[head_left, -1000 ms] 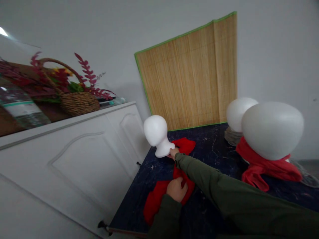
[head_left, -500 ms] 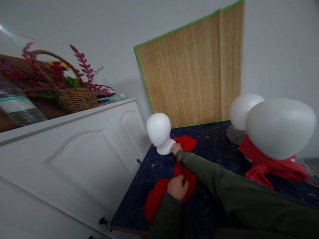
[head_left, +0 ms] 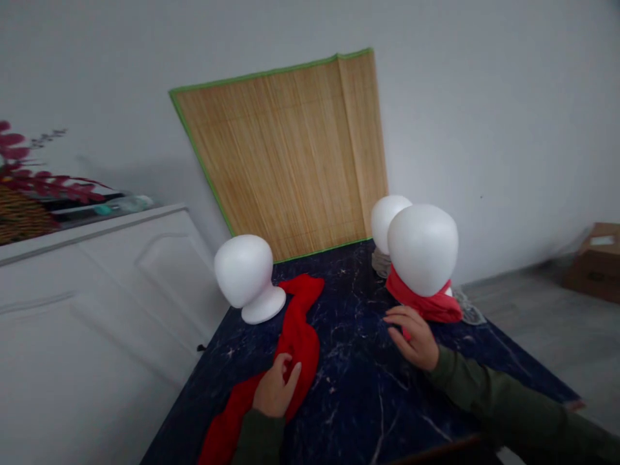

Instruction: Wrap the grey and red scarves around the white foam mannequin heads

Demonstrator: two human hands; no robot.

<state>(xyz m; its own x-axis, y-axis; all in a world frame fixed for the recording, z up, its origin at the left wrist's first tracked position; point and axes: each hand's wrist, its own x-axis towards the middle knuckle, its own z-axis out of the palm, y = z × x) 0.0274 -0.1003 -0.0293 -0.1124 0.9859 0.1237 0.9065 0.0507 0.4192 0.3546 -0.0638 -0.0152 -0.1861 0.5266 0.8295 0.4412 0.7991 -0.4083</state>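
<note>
A long red scarf (head_left: 290, 342) lies on the dark marbled table (head_left: 358, 394), running from a white foam head (head_left: 247, 276) at the left toward the near edge. My left hand (head_left: 276, 389) rests on the scarf's middle, fingers loosely curled over the cloth. My right hand (head_left: 411, 334) hovers open, fingers spread, just in front of a second foam head (head_left: 422, 248) that wears a coral-red scarf (head_left: 426, 305). A third foam head (head_left: 385, 216) stands behind it.
A bamboo mat (head_left: 285, 155) leans on the wall behind the table. A white cabinet (head_left: 87, 310) stands at the left with a wicker basket of red flowers (head_left: 24, 194) on top. A cardboard box (head_left: 598, 261) sits on the floor at the right.
My right hand has left the base of the left foam head and swung right to the scarf-wearing head. The view has turned right. My left hand stays on the red scarf.
</note>
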